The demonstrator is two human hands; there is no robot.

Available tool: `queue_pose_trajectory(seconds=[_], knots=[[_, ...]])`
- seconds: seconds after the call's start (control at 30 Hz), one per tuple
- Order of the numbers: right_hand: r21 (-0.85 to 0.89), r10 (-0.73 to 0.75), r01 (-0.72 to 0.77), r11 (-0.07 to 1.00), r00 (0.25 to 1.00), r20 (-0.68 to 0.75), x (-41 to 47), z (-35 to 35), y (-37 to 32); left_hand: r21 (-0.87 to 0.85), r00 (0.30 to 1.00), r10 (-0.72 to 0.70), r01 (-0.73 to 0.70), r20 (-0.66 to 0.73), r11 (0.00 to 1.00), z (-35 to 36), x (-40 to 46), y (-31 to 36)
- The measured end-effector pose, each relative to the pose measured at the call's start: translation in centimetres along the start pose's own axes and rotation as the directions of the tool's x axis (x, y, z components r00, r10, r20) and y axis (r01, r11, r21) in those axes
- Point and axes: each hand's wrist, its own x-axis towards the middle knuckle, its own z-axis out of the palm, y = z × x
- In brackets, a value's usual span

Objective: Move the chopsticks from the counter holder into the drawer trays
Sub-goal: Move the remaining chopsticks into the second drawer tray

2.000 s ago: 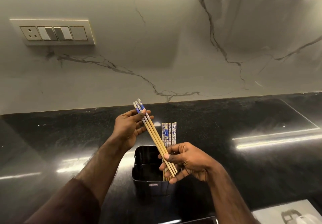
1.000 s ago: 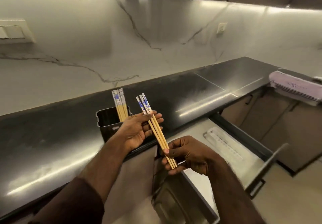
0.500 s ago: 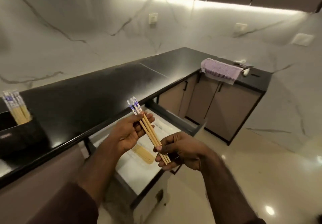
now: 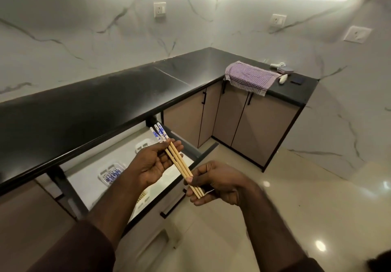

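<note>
A black L-shaped surface (image 4: 88,104) is running under white veined marble walls lit from beneath the upper cabinets, and beige cabinet doors are standing below it. Below and beyond the hands, an open drawer (image 4: 131,178) is showing white trays; one tray (image 4: 111,173), just left of the left hand, is already holding blue-patterned chopsticks. Far beyond the right hand, a checked cloth (image 4: 249,78) is hanging over the surface's edge beside a few small items.

The left hand (image 4: 152,163) is cradling the upper part of three chopsticks (image 4: 176,159), fingers curled around them just below the blue-and-white ends. The right hand (image 4: 213,181) is pinching the plain tips between thumb and fingers. The bundle is hanging in the air over the drawer's front, touching nothing else.

These sticks are looking light, stiff and smooth, so they are likely to roll or fan apart if the grip is loosening. Holding them near both ends, as now, is seeming the surest way to keep them aligned while lowering them lengthwise into a tray.
</note>
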Motion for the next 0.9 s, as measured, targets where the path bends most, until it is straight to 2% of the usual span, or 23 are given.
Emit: queue_pose_trajectory(seconds=[0.27,0.57,0.7,0.9], knots=[[-0.05,0.051,-0.05,0.998,0.998,0.023,5.5,-3.9,-2.6,-0.025,0.998,0.028,-0.03,-0.063,0.999,-0.1,6.3,0.3],[-0.127,0.178,-0.168,0.978,0.981,0.073,16.1,-6.9,-6.7,-0.077,0.983,0.009,-0.024,-0.182,0.997,-3.3,14.8,3.0],[-0.18,0.212,-0.198,0.963,0.975,0.059,20.7,-7.7,-8.4,-0.064,0.964,-0.015,-0.002,-0.267,0.998,-4.8,18.4,3.9],[-0.298,0.318,-0.274,0.914,0.942,0.111,26.9,-8.2,-8.4,-0.108,0.915,-0.072,0.032,-0.398,0.994,-7.5,22.5,2.8]])
